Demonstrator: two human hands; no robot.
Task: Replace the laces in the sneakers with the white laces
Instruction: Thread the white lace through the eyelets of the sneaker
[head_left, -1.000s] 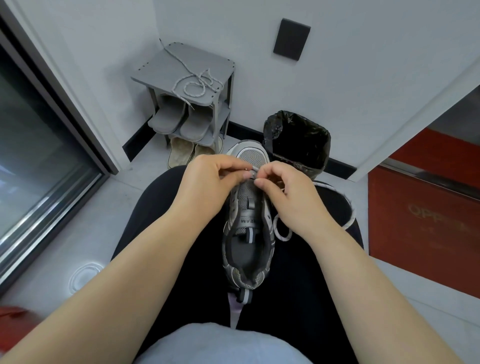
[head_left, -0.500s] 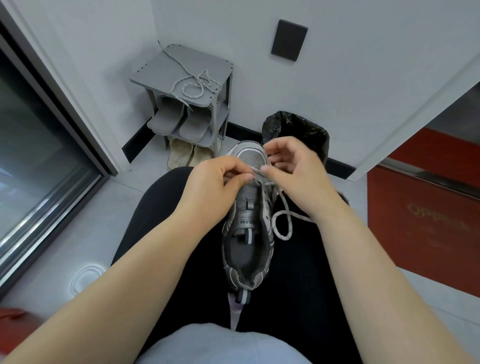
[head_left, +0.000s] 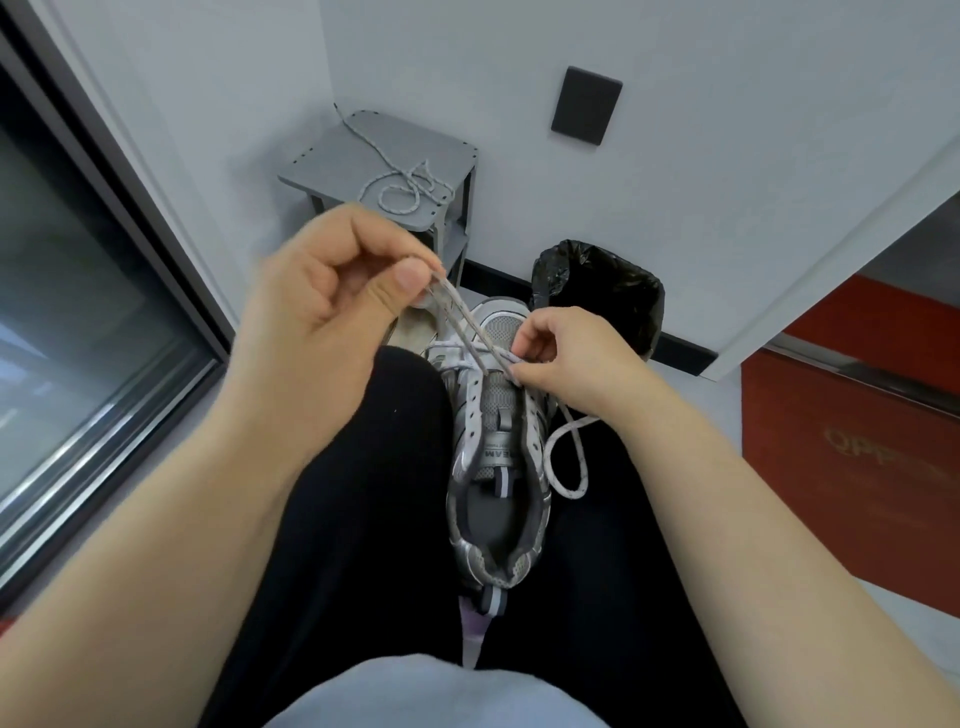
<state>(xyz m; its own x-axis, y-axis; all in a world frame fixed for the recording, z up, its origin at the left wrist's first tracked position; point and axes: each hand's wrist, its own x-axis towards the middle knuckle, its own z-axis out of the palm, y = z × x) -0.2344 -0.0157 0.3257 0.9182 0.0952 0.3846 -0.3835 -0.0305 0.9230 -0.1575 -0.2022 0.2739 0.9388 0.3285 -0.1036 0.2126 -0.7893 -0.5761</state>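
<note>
A grey and silver sneaker (head_left: 498, 467) lies on my lap between my thighs, toe pointing away from me. A white lace (head_left: 467, 332) runs through its lowest eyelets. My left hand (head_left: 332, 296) is raised above the toe and pinches a loop of that lace between thumb and fingers, pulling it up and to the left. My right hand (head_left: 566, 353) sits at the shoe's right side near the toe and pinches the lace by the eyelets. The free end of the lace (head_left: 566, 457) curls in a loop on my right thigh.
A small grey shoe rack (head_left: 379, 156) stands against the wall ahead, with a speckled grey lace (head_left: 405, 187) lying on top. A bin lined with a black bag (head_left: 602, 291) stands just past the sneaker. A glass door (head_left: 78, 322) is at the left, a red panel (head_left: 857, 405) at the right.
My left hand has risen from the shoe's toe up and to the left, drawing a long loop of lace out. My right hand has dropped back down to the eyelets.
</note>
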